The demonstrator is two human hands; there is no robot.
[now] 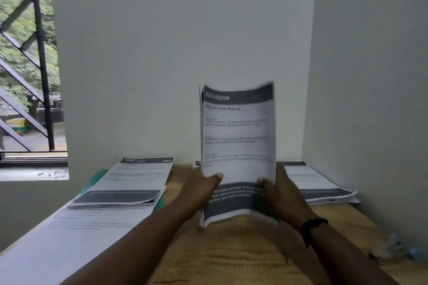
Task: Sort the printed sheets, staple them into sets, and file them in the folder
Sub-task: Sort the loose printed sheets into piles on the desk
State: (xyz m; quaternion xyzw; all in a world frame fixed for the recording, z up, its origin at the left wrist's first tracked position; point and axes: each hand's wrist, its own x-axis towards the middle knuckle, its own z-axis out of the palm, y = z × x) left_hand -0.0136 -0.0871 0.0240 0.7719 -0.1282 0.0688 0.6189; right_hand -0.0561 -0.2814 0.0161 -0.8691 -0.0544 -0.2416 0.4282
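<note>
An upright bundle of printed sheets (pixel 238 136), headed "MULTI-ROOM", stands above the wooden table (pixel 231 250). My left hand (pixel 199 190) grips its lower left edge, thumb on the front page. My right hand (pixel 281 194) grips the lower right edge the same way. Another stack of printed sheets (pixel 129 183) lies on the left, over a green folder (pixel 97 180) that is mostly hidden. A third pile of sheets (pixel 317 183) lies at the right, by the wall. A blurred blue and dark object, maybe the stapler (pixel 393 250), sits at the table's right edge.
More loose sheets (pixel 58 245) cover the near left of the table. White walls close in behind and on the right. A barred window (pixel 27 65) is at the left.
</note>
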